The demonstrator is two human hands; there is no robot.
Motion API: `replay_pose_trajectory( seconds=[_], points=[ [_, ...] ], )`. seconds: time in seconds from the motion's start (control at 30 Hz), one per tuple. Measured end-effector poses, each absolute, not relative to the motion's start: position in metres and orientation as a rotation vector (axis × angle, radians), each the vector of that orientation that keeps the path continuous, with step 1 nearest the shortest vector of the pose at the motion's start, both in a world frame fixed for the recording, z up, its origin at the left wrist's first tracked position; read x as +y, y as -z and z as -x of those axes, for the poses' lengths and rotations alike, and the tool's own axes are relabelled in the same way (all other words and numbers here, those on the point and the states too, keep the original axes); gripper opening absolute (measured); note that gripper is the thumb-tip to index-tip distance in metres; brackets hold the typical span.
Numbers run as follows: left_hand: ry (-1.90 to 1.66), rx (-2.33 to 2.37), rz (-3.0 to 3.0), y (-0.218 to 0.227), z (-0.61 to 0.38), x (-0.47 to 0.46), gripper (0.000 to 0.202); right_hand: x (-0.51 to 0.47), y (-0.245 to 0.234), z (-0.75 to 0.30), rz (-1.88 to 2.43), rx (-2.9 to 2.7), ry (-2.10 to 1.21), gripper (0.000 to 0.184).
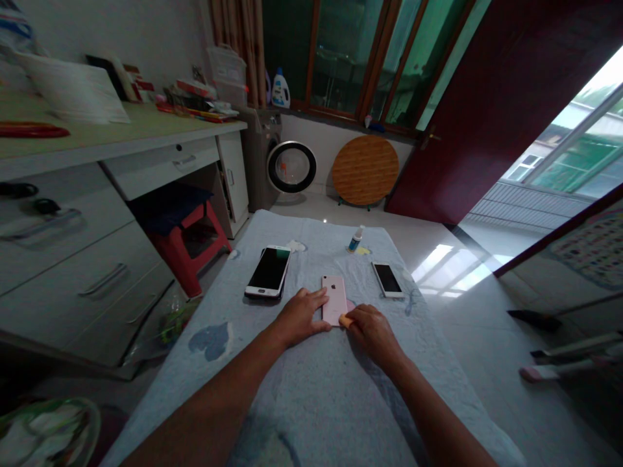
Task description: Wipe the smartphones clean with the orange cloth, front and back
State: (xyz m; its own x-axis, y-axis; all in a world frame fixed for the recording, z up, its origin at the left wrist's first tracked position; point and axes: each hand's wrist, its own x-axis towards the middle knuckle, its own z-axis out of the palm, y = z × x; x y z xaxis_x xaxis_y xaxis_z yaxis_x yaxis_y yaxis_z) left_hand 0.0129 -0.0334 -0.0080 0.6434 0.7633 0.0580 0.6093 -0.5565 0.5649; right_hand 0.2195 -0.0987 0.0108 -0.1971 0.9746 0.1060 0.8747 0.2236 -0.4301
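Note:
A pink smartphone [333,295] lies back side up on the cloth-covered table, a dark apple logo near its top. My left hand [302,318] holds it at the left edge, fingers on the side and thumb by the bottom corner. Pinched in my right hand [374,332] is a small orange piece [345,320], pressed against the phone's lower right corner; its exact kind is unclear. To the left, a large white phone [269,269] rests on a darker flat item. A smaller white phone [388,279] lies at the right. Beyond stands a small spray bottle [356,239].
The light-blue patterned cloth [311,395] covers the table. Left of it stand a desk with drawers [97,259] and a red stool [189,240]. Further back are a washing machine with its round door [292,167] open and a round wooden tabletop [366,170] leaning on the wall.

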Motion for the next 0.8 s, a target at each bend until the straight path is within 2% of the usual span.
replay_pose_trajectory(
  seconds=[0.3,0.5,0.8],
  points=[
    [-0.399,1.072,-2.438,0.007,-0.015,-0.034,0.063,-0.058,-0.004,-0.209,1.984,-1.96,-0.209,0.018],
    [-0.384,1.068,-2.449,0.005,-0.015,-0.034,0.061,-0.019,-0.005,-0.205,2.065,-1.872,-0.211,0.016],
    [-0.385,1.063,-2.446,0.003,-0.014,-0.034,0.06,0.006,-0.008,-0.202,2.224,-1.815,-0.174,0.027]
  ],
)
